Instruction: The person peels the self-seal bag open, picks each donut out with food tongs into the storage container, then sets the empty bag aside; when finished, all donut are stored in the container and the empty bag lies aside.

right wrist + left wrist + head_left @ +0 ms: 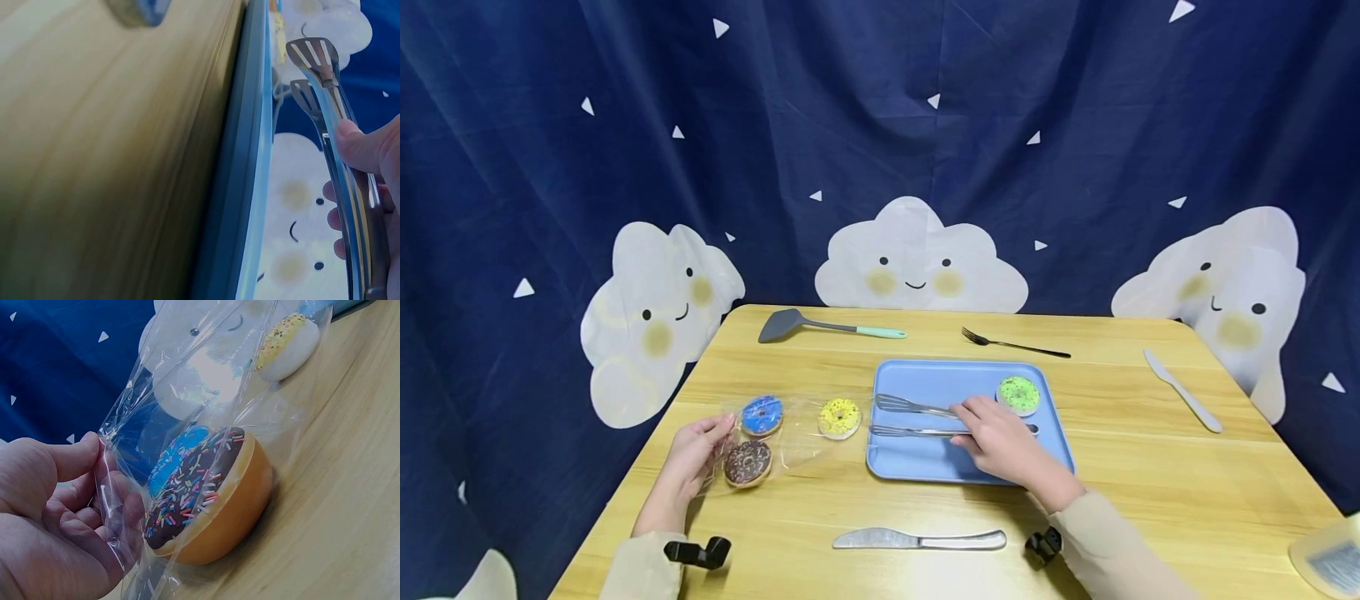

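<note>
Light wooden surface point(1150, 467) with rounded corners, standing before a dark blue cloth. Along the far edge: grey spatula with mint-green handle point(827, 326), black metal fork point(1011, 343), white plastic knife point(1183, 390) toward the right. Mid-surface: light blue rectangular plastic tray point(925, 462); just left of it, crinkled clear plastic bag point(797, 450) lying flat, yellow-iced doughnut point(839, 417) by it, touching or inside unclear. Near the front edge: silver metal table knife point(917, 540), lying crosswise, well apart from the tray.
</note>
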Available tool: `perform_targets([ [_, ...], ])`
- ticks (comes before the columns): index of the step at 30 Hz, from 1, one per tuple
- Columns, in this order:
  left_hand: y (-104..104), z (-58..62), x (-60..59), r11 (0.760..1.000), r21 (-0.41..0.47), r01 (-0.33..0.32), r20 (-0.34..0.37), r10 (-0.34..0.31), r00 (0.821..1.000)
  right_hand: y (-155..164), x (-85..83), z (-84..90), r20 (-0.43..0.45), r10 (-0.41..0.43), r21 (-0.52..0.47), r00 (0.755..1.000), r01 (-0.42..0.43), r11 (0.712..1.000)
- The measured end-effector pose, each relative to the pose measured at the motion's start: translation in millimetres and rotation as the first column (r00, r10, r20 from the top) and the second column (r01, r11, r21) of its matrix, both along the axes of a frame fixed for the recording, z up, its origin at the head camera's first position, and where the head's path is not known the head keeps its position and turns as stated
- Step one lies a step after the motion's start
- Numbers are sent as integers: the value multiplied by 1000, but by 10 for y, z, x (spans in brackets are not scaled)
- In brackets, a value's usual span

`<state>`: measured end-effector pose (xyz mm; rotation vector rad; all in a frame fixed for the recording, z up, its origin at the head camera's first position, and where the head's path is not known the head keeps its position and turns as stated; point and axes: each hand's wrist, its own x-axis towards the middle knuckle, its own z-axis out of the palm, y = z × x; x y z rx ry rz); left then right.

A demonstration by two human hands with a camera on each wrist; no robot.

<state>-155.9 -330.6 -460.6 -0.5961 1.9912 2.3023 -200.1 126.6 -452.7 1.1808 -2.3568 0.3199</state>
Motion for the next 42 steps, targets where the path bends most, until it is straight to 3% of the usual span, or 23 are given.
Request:
perform_targets([
  [11, 43, 21, -2, 1000, -20, -1, 3, 1, 1000, -301, -33, 30, 25, 6, 49, 1000, -7, 999],
  [29, 17, -57, 24, 1000, 27, 13, -16, -12, 1000, -545, 2, -13, 26, -95, 109, 995, 91, 990],
  [42, 43, -30, -9, 999, -19, 33, -25, -33, 999, -720, 30, 41, 160, -158, 166, 974, 131, 977],
])
